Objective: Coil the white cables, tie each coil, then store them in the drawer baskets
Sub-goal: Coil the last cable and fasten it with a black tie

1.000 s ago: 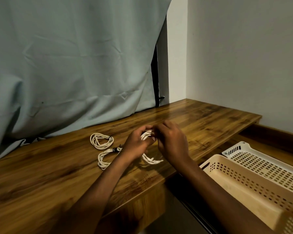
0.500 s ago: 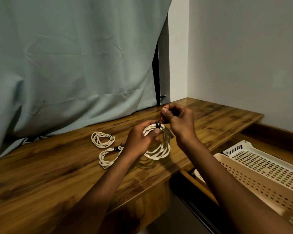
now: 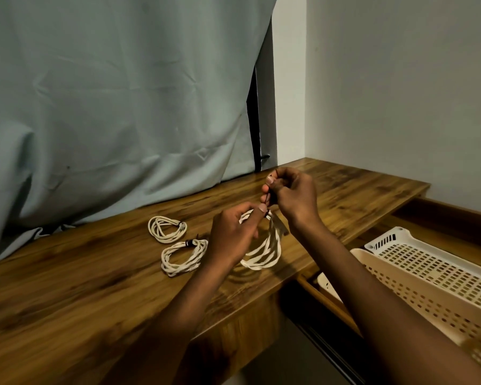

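- Left hand (image 3: pixel 231 237) pinches coil (image 3: pixel 263 252) at its top.
- Right hand (image 3: pixel 290 194) pinches dark tie (image 3: pixel 267 202) just above.
- Cable looks light, floppy; best gripped at the tied bunch.

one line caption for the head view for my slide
Left hand holds a white cable coil while right hand pulls its tie.

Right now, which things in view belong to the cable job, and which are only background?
Job:
- held coil, gripped by left hand
- dark tie, pinched by right hand
- far tied coil
- near tied coil
- cream basket
- white basket

Background:
- curtain
- desk
- wall
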